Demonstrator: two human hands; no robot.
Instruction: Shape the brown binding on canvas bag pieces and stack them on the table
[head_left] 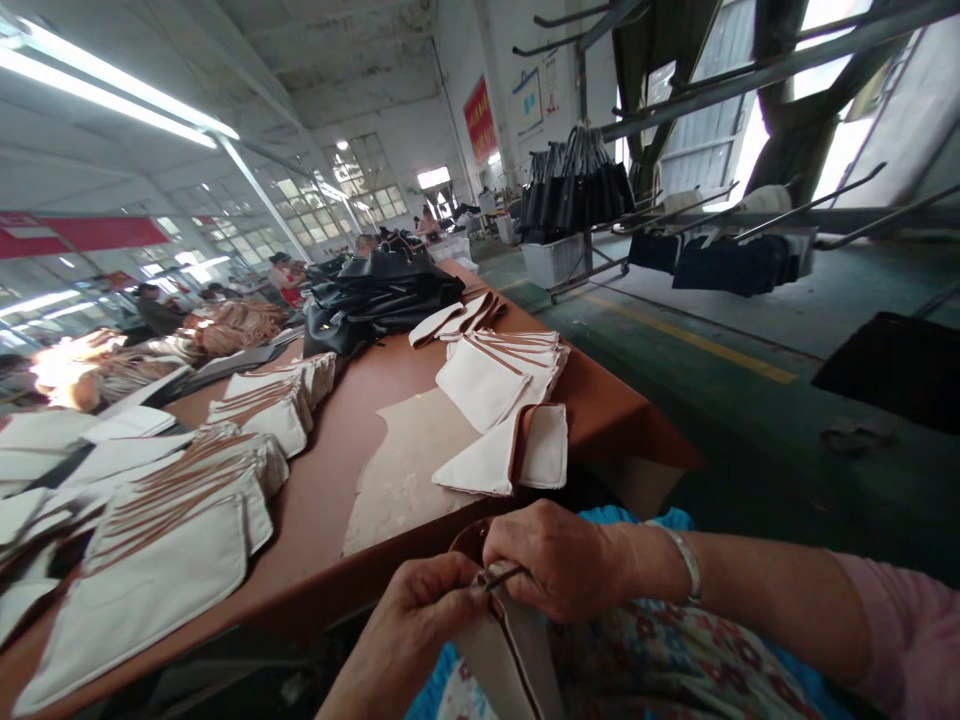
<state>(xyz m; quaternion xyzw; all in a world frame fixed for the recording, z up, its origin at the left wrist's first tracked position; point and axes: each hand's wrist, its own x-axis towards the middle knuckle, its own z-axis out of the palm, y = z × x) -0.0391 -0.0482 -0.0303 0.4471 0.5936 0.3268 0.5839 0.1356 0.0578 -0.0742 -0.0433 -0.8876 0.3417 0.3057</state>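
Observation:
Over my lap, at the table's front edge, both hands are together on a white bag piece (pixel 495 665) with a dark brown line down its middle. My left hand (pixel 431 605) pinches the top corner of the piece between thumb and fingers. Close against it, my right hand (pixel 559 560) is closed, its fingers curled at a thin dark strip (pixel 504 577) by that corner. Whether the strip is a tool or a cord, I cannot tell. A brown leather loop (pixel 471 540) shows behind the fingers. The lower end of the piece runs out of view.
On the brown-covered table (pixel 352 440) lie a folded white piece with brown trim (pixel 544 445), a fanned stack of white pieces (pixel 484 380) and more stacks (pixel 172 540) at left. Black bags (pixel 382 290) are heaped behind. A metal rack (pixel 675 110) stands at right.

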